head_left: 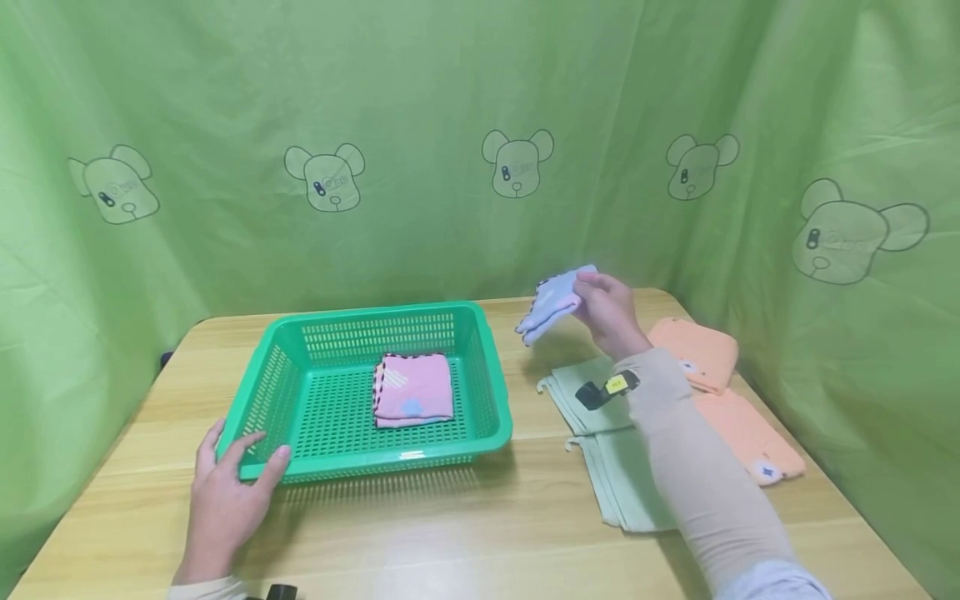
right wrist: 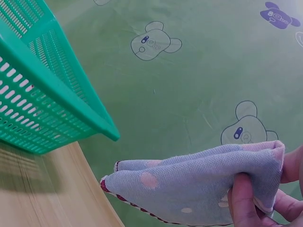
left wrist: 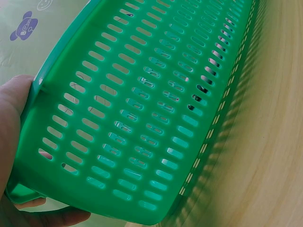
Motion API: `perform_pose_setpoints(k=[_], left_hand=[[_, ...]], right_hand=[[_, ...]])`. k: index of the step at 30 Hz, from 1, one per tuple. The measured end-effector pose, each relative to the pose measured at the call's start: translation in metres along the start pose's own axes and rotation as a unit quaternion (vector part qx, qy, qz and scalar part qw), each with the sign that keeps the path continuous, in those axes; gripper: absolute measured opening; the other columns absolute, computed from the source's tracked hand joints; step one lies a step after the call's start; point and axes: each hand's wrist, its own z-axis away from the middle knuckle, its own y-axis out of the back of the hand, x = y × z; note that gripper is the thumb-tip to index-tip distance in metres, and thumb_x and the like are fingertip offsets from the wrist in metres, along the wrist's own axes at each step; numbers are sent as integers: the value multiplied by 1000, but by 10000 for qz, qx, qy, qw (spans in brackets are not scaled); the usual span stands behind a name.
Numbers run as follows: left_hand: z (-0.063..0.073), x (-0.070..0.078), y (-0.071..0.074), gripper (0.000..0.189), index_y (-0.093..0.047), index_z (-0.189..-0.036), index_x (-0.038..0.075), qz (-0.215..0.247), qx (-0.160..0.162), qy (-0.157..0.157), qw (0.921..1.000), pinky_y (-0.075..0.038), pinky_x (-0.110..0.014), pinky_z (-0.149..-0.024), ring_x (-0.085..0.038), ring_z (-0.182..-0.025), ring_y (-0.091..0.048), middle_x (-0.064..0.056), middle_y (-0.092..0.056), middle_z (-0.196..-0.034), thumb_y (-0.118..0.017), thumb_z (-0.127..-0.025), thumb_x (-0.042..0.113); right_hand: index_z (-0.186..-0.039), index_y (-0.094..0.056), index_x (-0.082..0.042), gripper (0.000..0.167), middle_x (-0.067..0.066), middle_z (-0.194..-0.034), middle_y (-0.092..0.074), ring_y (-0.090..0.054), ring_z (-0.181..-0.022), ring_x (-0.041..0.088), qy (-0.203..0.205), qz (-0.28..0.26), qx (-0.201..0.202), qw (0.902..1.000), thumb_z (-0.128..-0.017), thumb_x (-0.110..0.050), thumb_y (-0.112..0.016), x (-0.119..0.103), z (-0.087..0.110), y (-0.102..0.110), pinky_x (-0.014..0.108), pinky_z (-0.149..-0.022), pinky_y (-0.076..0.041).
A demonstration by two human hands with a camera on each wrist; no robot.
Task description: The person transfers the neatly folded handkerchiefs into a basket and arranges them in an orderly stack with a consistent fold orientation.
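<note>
Beige sleeve [head_left: 697, 467]: runs from the near edge up to the right grip, with a black device [head_left: 592, 395] and yellow label at the wrist.
Right grip [head_left: 609, 315]: clamped on a folded blue cloth [head_left: 555, 302], thumb on one face and fingers on the other, only the fabric's thickness between them.
Blue cloth's place: extends leftward from the right grip, raised off the counter; pink and pale spots, patterned edging.
Left grip [head_left: 228, 500]: clamped on the near left corner of a green basket [head_left: 360, 464], thumb over the near rim, fingers over the left one.
Green basket's place: to the right of and beyond the left grip, to the left of the right grip.
Pink cloth [head_left: 416, 387]: folded inside the basket, between the two grips.
Green cloths [head_left: 633, 487]: two, folded, on the near side of the right grip, partly hidden by the sleeve.
Orange cloths [head_left: 750, 437]: two, folded, right of the right grip.
Counter [head_left: 450, 533]: pale wood grain, beneath both grips.
Curtain [head_left: 420, 92]: green, printed with bear heads, beyond both grips and along both sides.
</note>
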Motion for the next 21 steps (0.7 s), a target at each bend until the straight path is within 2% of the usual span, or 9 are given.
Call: perform_pose_setpoints(k=[8, 16, 21], left_hand=[[0, 1, 0, 60, -55, -131, 3, 20, -55, 66, 10000, -23, -80, -96, -61, -132, -22, -21, -6, -159, -60, -92, 49], [0, 1, 1, 60, -55, -130, 2, 15, -38, 19, 10000, -23, -80, -96, -61, -132, -21, -22, -7, -159, -60, -92, 48], [0, 1, 1, 60, -56, -130, 2, 2, -12, -18, 10000, -23, -80, -96, -61, -132, -21, -23, -8, -158, -60, -92, 48]], right_hand=[[-140, -37, 7, 46, 21, -135, -44, -59, -102, 17, 83, -19, -31, 10000, -98, -3, -52, -3, 3, -7, 21, -90, -51], [-138, -38, 9, 44, 15, -121, -50, -60, -97, 17, 166, -102, -127, 9997, -98, -2, -52, -5, 7, -13, 22, -88, -52], [-137, -39, 9, 43, 15, -119, -50, -60, -95, 17, 216, -125, -198, 9995, -97, -1, -52, -6, 10, -18, 22, -87, -53]])
